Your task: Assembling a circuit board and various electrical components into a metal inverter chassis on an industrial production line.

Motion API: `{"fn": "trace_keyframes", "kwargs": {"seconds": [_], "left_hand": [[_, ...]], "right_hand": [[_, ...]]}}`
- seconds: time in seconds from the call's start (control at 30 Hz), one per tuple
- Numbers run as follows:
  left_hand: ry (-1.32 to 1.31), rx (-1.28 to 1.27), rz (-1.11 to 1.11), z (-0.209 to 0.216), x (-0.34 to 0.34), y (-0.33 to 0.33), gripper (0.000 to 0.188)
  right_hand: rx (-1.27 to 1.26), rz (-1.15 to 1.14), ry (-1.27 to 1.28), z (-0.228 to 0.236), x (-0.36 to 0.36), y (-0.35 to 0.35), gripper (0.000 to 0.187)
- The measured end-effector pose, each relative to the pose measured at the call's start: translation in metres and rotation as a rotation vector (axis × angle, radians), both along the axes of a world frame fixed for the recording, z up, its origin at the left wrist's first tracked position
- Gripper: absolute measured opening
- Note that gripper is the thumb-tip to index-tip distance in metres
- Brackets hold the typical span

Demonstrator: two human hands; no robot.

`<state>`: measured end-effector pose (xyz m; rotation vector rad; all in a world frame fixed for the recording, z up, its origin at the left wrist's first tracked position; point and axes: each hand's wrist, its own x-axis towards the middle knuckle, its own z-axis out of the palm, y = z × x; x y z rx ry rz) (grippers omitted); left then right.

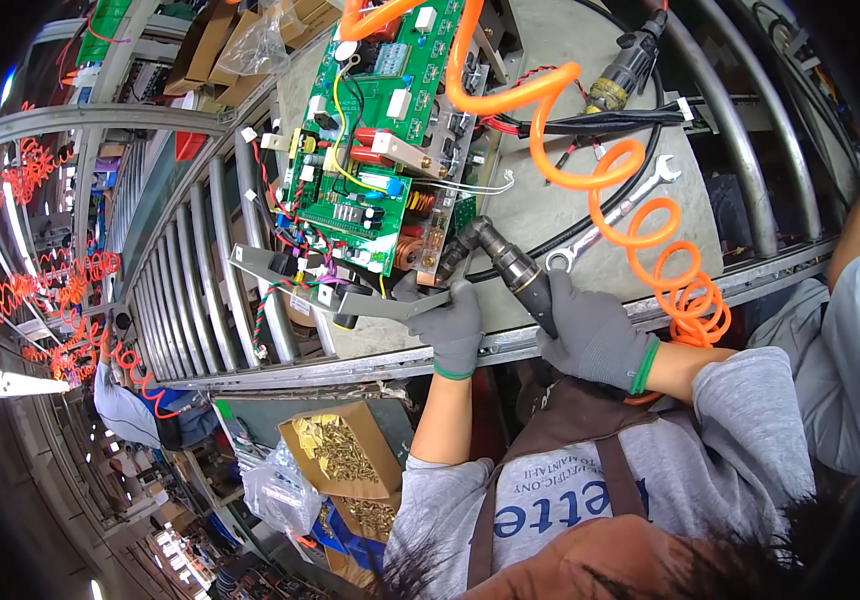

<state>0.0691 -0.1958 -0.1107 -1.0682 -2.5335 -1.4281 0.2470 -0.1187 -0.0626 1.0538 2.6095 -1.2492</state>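
Observation:
My left hand (447, 332), in a grey glove with a green cuff, closes around the end of a flat grey metal bracket (380, 303) at the near end of an electronic assembly. Green circuit boards (382, 110) with wires and components top this assembly. My right hand (595, 335), gloved alike, wraps around the dark handle of an angle-head power driver (510, 265). The driver's head points left, close to the assembly's near corner and my left hand. What its tip touches is hidden. A silver combination wrench (618, 212) lies just beyond my right hand.
An orange coiled air hose (614, 172) crosses over the grey work board (685, 235). Another power driver (625, 70) and black cables (600, 122) lie farther back. Metal rollers (200, 275) run along the left. Below the bench edge, a carton (345, 450) holds brass-coloured hardware. Other people stand nearby.

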Motion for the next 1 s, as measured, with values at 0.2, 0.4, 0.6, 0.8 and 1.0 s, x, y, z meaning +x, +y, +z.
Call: {"fn": "trace_keyframes", "kwargs": {"seconds": [0.2,0.4,0.6,0.8,1.0], "left_hand": [[-0.049,0.038,0.037,-0.010,-0.002,-0.002,0.039],[-0.004,0.072,0.031,-0.009,0.000,0.000,0.041],[0.071,0.027,-0.007,-0.008,-0.003,-0.001,0.041],[-0.005,0.120,0.041,-0.011,0.000,0.000,0.042],[-0.006,0.117,0.100,-0.015,0.002,0.000,0.044]], "right_hand": [[-0.005,0.005,0.001,-0.003,0.000,-0.001,0.052],[0.017,-0.003,0.009,-0.002,-0.001,-0.001,0.052],[0.040,0.016,0.011,-0.003,0.001,0.001,0.053],[0.034,0.016,0.013,0.000,0.000,0.003,0.052],[0.022,0.028,-0.011,0.003,-0.002,0.003,0.045]]}}
